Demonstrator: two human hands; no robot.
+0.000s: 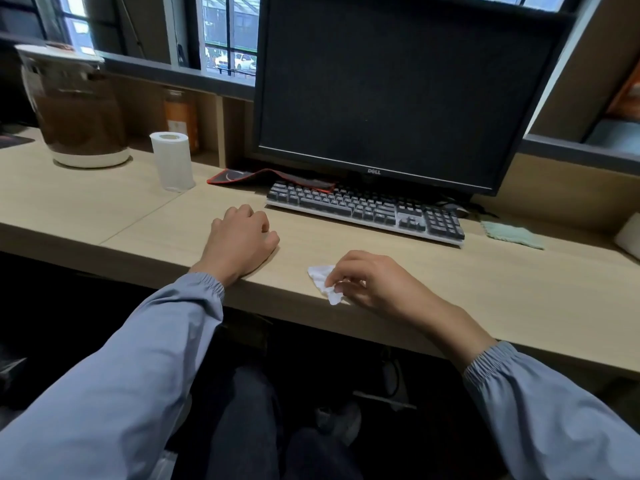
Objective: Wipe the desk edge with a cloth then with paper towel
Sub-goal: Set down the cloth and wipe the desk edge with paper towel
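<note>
My right hand [367,282] pinches a crumpled white paper towel [322,277] against the light wooden desk [485,289], close to its front edge. To its left, my left hand [240,239] rests on the desk as a loose fist with nothing in it, the wrist lying over the edge. A pale green cloth [512,234] lies flat at the far right, beside the keyboard. A white paper towel roll [172,161] stands upright at the back left.
A dark keyboard [363,209] sits in front of a black monitor [398,88]. A red-edged mouse pad [263,176] lies behind the keyboard. A large jar [76,105] stands at the far left. My legs are under the desk.
</note>
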